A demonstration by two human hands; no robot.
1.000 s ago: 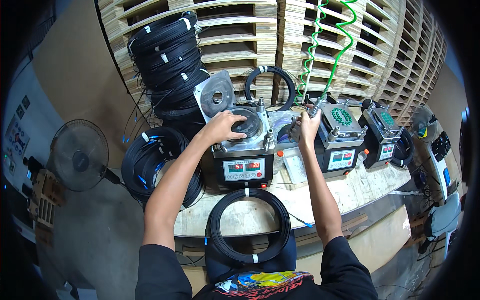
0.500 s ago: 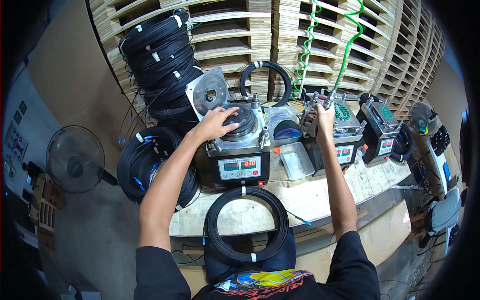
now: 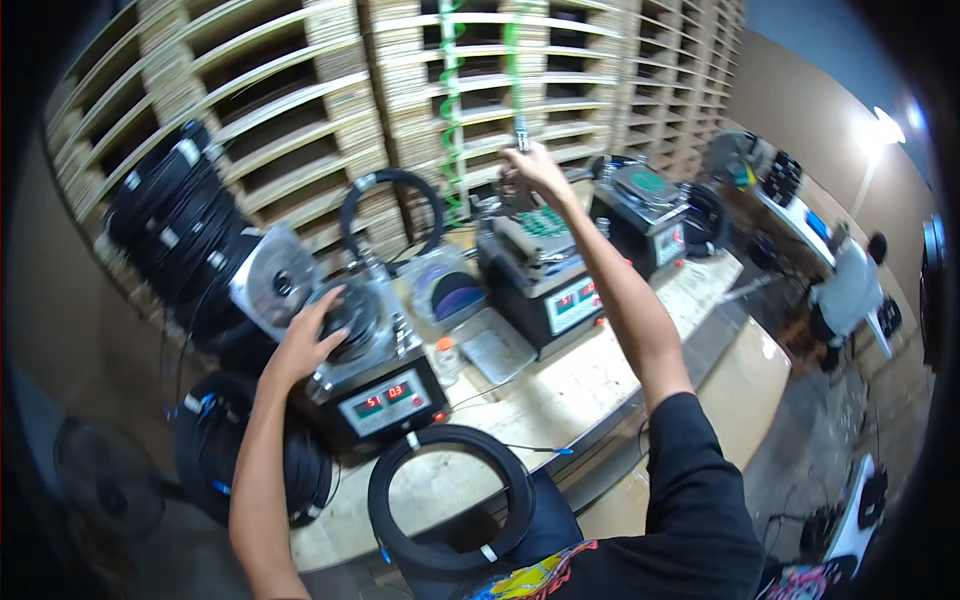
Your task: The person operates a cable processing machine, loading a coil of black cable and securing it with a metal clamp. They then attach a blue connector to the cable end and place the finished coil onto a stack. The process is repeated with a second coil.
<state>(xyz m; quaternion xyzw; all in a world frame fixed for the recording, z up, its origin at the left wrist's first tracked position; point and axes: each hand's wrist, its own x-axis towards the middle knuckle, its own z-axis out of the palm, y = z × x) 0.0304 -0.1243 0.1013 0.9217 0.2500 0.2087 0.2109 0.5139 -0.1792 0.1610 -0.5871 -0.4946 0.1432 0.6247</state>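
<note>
Touching round, dark disc: left hand, spread | Gripping green-hosed metal fitting: right hand

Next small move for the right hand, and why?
I'd probably let go of the metal hose fitting next. The right hand is raised, apparently gripping it, and the green hose above it comes down from the picture's top edge, so it would likely hang there. Only the left hand is at the dark disc, so freeing the right could help.
</note>
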